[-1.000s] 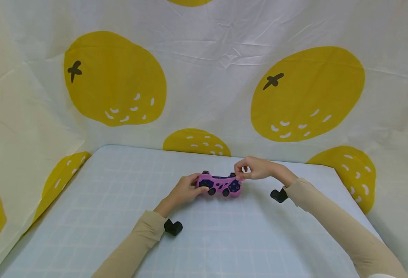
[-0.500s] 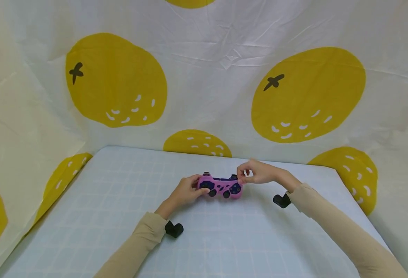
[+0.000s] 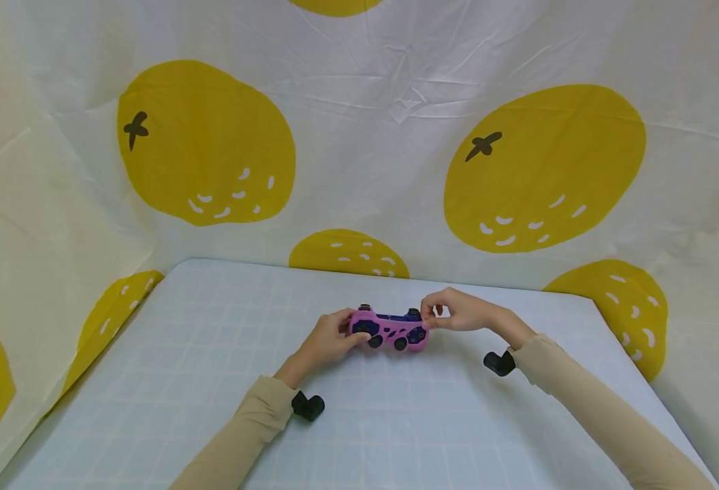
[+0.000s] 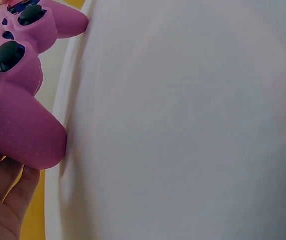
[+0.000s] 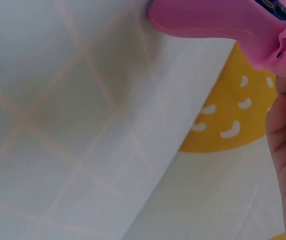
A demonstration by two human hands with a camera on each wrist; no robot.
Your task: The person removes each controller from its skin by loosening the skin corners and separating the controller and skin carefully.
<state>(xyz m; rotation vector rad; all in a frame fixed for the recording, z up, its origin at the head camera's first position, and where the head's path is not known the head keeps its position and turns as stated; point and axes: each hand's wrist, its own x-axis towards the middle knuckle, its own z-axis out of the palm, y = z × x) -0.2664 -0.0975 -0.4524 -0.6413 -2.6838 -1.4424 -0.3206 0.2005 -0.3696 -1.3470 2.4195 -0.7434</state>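
Two hands share the controller (image 3: 417, 333): your left hand (image 3: 325, 337) has its fingers curled round one grip (image 4: 25, 130), while your right fingers pinch the stretched corner (image 5: 275, 61) of the pink cover (image 5: 208, 22). Brace firmly on the left and ease that corner gently; thin skin could tear. The controller sits between your hands, over the pale, gridded desk (image 3: 359, 429), before white cloth (image 3: 365, 170) printed with yellow fruit (image 3: 206, 143).

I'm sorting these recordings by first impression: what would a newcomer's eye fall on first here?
Probably the two large yellow fruit prints on the pale cloth, upper left and upper right in the head view. Next comes the pink game controller near the middle, with the left hand gripping one end and the right hand pinching the opposite corner.
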